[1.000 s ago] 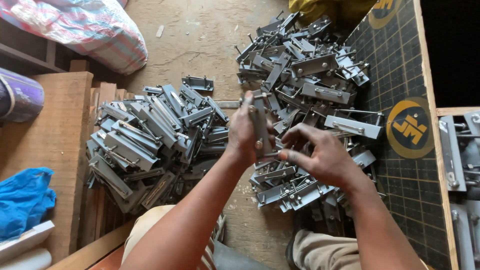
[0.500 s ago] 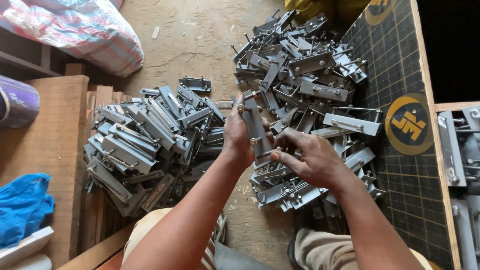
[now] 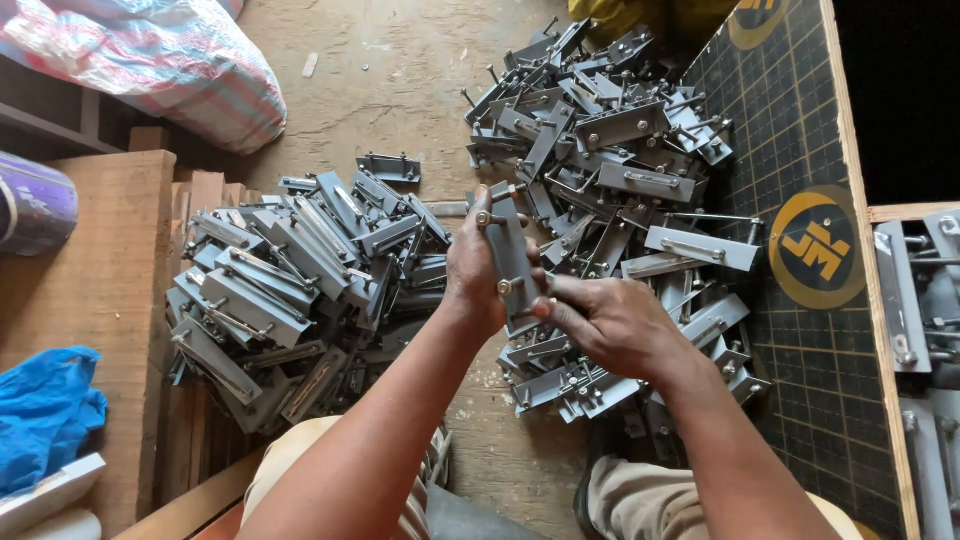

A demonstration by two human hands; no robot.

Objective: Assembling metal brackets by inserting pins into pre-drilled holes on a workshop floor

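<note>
My left hand [image 3: 476, 265] grips a grey metal bracket [image 3: 508, 252] with bolts, held upright between two heaps. My right hand [image 3: 612, 322] pinches the lower end of the same bracket, fingertips at a bolt near its bottom. To the left lies a heap of similar metal brackets [image 3: 300, 275]. A larger heap of brackets with bolts [image 3: 620, 160] spreads on the right, partly under my right hand.
A dark gridded board with a yellow round emblem [image 3: 815, 250] runs along the right. Wooden planks [image 3: 100, 290] sit at the left, with a blue cloth [image 3: 45, 415] and a striped sack [image 3: 150, 60]. More metal parts [image 3: 925, 290] lie at the far right.
Both hands have shifted slightly; the bracket stands more upright, and my right hand's fingers have moved onto its lower bolt.
</note>
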